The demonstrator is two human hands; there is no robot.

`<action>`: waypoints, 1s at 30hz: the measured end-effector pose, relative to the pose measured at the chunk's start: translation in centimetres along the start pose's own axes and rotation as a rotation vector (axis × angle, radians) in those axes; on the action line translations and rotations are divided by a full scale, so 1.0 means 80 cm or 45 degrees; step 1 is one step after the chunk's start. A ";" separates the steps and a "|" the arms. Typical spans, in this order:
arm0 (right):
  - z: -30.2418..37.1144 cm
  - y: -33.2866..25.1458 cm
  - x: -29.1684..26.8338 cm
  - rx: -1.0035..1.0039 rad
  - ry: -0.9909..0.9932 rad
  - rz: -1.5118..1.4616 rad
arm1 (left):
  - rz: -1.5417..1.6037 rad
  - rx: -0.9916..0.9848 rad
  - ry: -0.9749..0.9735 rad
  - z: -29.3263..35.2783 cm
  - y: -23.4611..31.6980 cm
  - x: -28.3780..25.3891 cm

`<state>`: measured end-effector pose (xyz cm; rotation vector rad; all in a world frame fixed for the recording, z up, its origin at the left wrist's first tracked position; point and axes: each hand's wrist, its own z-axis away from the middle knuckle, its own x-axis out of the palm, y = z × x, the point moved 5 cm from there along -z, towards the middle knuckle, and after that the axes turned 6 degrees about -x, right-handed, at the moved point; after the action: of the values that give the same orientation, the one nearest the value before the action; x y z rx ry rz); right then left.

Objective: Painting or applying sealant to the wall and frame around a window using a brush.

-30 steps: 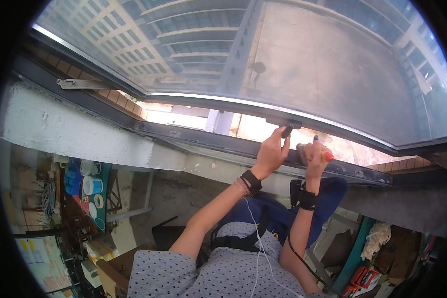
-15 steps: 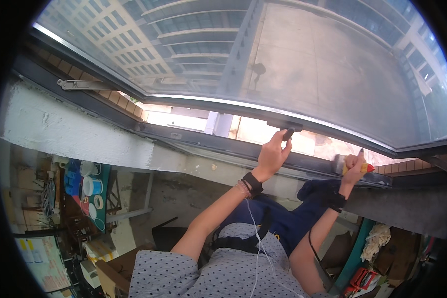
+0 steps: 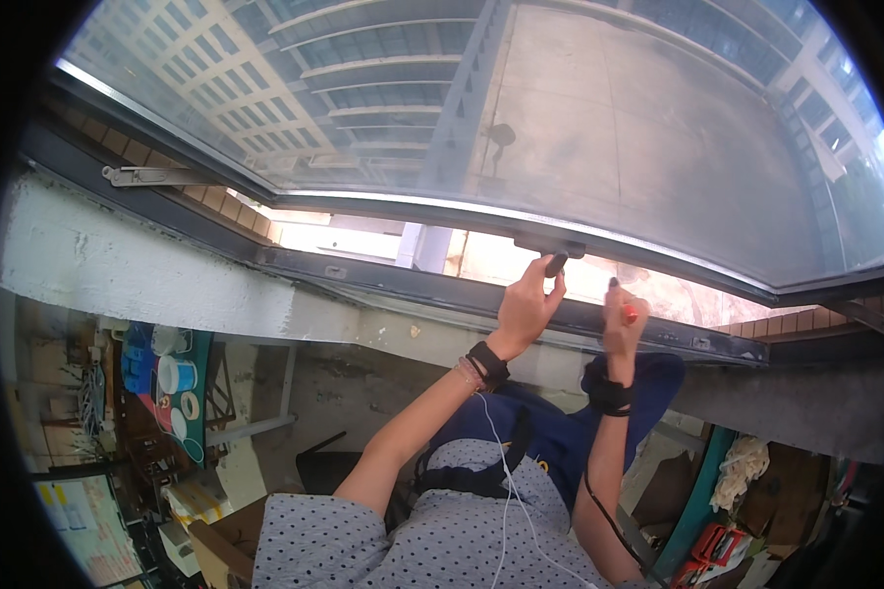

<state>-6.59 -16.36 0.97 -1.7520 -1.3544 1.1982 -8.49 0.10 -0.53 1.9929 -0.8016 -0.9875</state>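
My left hand [image 3: 526,312] is closed around the dark window handle [image 3: 556,263] on the bottom rail of the tilted-out window sash [image 3: 442,206]. To its right, my right hand [image 3: 619,332] is closed on a brush [image 3: 630,313], above the dark lower window frame [image 3: 673,335]. Only the brush's red handle end shows now; its bristles are hidden by the hand, though the earlier frame shows a yellow handle and greyish bristles. A dark tip sticks up at the raised thumb of that hand.
A metal stay arm [image 3: 157,176] joins sash and frame at the left. The white-painted sill [image 3: 147,255] runs below. A green table [image 3: 195,393] with tubs and tape stands at left, a cardboard box [image 3: 228,545] near it. Red tools [image 3: 719,546] and pale cloth [image 3: 744,475] lie at right.
My right hand has moved left along the lower frame with the brush, closer to my left hand, and turned so the red end faces me. My left hand stays on the handle.
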 end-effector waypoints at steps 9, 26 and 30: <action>0.001 0.010 0.038 0.059 0.233 -1.144 | -0.044 0.009 -0.010 0.002 -0.001 0.004; -0.022 0.104 -0.188 0.258 0.600 -0.920 | 0.065 -0.082 -0.083 0.000 0.000 0.003; -0.018 0.102 -0.201 0.187 0.719 -0.849 | 0.042 -0.057 -0.084 0.003 -0.005 0.005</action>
<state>-3.05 -34.01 -0.97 -1.2357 -1.2930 0.3821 -8.37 -0.11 -1.08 1.9118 -0.8379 -1.0477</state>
